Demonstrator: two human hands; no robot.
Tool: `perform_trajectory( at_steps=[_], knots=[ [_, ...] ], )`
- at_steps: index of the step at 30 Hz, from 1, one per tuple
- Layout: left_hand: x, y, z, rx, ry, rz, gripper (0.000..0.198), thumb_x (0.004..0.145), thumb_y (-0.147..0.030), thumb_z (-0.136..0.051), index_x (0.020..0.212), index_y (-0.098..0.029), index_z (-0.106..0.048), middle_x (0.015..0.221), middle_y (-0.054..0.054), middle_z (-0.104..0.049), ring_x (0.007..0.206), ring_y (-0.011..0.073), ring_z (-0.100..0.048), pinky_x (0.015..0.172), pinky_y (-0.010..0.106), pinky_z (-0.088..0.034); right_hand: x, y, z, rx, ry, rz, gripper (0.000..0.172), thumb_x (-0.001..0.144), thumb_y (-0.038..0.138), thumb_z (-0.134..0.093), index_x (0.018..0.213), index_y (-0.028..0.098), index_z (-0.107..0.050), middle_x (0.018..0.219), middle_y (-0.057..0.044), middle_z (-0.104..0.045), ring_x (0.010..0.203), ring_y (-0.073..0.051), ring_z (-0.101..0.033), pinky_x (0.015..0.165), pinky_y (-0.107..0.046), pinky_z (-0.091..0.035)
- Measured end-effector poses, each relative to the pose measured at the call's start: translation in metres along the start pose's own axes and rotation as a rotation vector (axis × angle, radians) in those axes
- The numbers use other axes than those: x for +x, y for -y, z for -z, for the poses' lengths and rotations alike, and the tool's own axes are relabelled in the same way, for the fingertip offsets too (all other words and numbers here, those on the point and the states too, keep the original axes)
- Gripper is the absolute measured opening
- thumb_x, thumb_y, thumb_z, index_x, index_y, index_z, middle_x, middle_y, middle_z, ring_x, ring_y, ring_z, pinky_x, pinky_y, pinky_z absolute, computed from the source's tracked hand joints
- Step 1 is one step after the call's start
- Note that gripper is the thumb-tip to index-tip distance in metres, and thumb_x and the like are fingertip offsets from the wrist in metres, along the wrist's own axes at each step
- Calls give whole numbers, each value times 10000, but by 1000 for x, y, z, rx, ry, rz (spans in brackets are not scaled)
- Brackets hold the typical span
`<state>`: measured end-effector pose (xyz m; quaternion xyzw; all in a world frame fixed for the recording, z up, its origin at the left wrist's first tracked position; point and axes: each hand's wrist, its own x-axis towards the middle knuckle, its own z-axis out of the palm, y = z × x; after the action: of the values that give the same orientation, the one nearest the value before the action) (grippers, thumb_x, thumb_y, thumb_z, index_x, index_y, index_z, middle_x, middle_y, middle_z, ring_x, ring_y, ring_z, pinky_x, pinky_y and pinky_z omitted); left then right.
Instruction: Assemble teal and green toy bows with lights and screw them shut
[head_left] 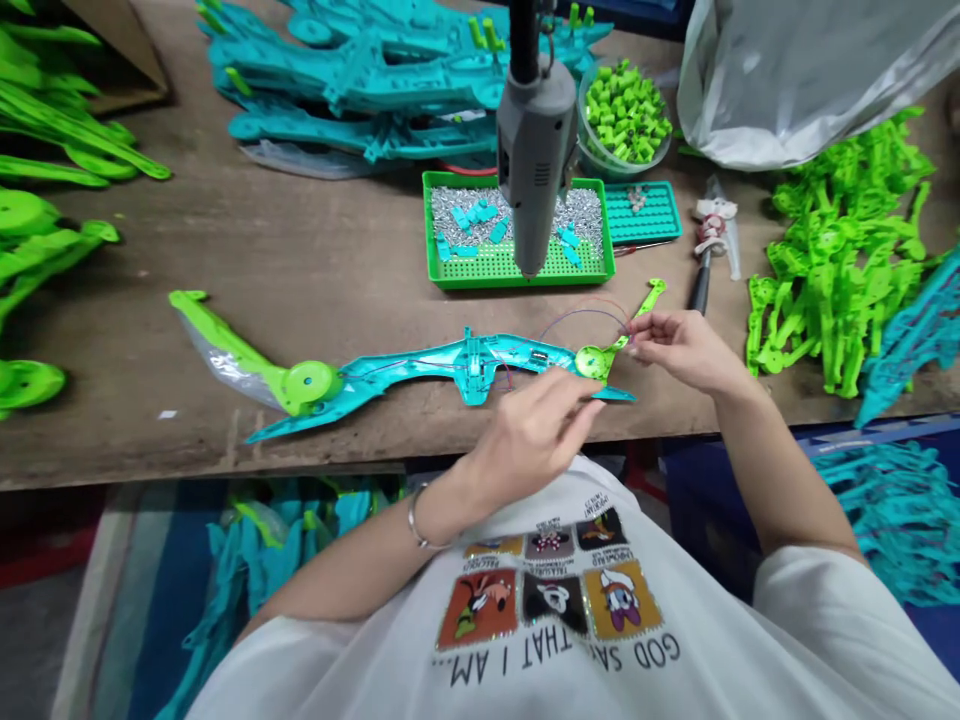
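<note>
A teal bow-shaped plastic shell (405, 366) lies on the bench, its inner side facing up. Thin wires run along it. At its left end sits a green limb (308, 382) with a round hub, and a second green limb (592, 361) is at its right end. My right hand (679, 345) pinches thin red and blue wires (589, 308) beside the right limb. Over the shell's right part is my left hand (529, 425), its fingers bent and close together near the shell's lower edge; whatever may be between the fingertips is hidden.
A grey electric screwdriver (536, 150) hangs above a green tray (521, 282) of screws. Behind are stacked teal shells (360, 70) and a bowl of green pieces (626, 115). Green parts (847, 250) lie at the right, more (52, 120) at the left. A black-handled tool (701, 282) lies near my right hand.
</note>
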<state>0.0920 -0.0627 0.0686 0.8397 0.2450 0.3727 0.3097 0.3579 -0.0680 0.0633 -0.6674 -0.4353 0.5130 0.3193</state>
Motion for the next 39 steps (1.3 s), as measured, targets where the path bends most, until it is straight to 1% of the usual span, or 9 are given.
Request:
perform_trajectory(
  at_steps=[2,5,8,10,15,20,25,31,39],
  knots=[
    [0,5,-29,-29,126,39,170,1042,-179,-510,1152,-191,-640,1044,82,-736,997,205,-717,905,372,-607,9,2,8,-60,12,30,266,706,287,-815,910,134,-738,747,-27,-717,676,-129,-624,657,-265,-512],
    [8,19,-66,99,180,93,268,1020,-237,-566,1257,-125,-619,1291,188,-679,1245,298,-642,1073,482,-534,22,4,15,-96,49,44,191,722,275,-790,850,141,-744,757,-33,-730,679,-134,-623,666,-273,-516],
    [17,30,-87,235,245,106,741,891,-464,-766,1453,-61,-496,1525,271,-518,1442,422,-469,1201,591,-381,34,2,22,-134,106,38,187,707,271,-792,835,139,-762,748,-33,-740,670,-129,-617,658,-264,-501],
    [18,35,-94,268,292,87,921,830,-551,-806,1511,-52,-436,1539,280,-504,1465,434,-437,1229,603,-321,40,-1,26,-178,134,44,201,705,284,-798,841,137,-777,716,-23,-730,648,-121,-598,635,-254,-484],
    [10,47,-83,278,364,10,753,919,-510,-710,1498,-91,-473,1454,227,-598,1371,379,-532,1189,540,-376,47,-9,22,-122,210,42,227,666,323,-847,770,153,-737,702,-3,-711,614,-103,-577,571,-230,-465],
    [-7,63,-46,235,460,-79,755,919,-535,-704,1517,-135,-473,1475,201,-601,1386,367,-532,1215,559,-362,41,-8,4,-36,295,-33,206,710,309,-831,823,159,-745,658,-2,-713,590,-111,-616,563,-229,-508],
    [-21,62,-15,243,510,-50,794,910,-586,-704,1535,-156,-469,1539,191,-558,1494,368,-441,1280,587,-268,33,-1,-14,-90,349,12,171,737,266,-787,842,133,-761,730,-41,-763,649,-129,-679,639,-244,-559],
    [-24,46,-27,323,427,23,852,834,-648,-760,1465,-121,-537,1495,236,-576,1470,422,-448,1260,645,-269,39,-3,-26,-257,345,209,167,750,251,-727,870,138,-758,769,-44,-769,665,-135,-664,640,-244,-511],
    [-31,53,-41,350,396,-1,736,875,-688,-688,1325,-112,-603,1439,217,-618,1402,383,-525,1238,583,-346,38,-1,-30,-444,352,320,130,782,187,-659,858,155,-760,795,-32,-781,681,-135,-668,665,-248,-463]
  ],
)
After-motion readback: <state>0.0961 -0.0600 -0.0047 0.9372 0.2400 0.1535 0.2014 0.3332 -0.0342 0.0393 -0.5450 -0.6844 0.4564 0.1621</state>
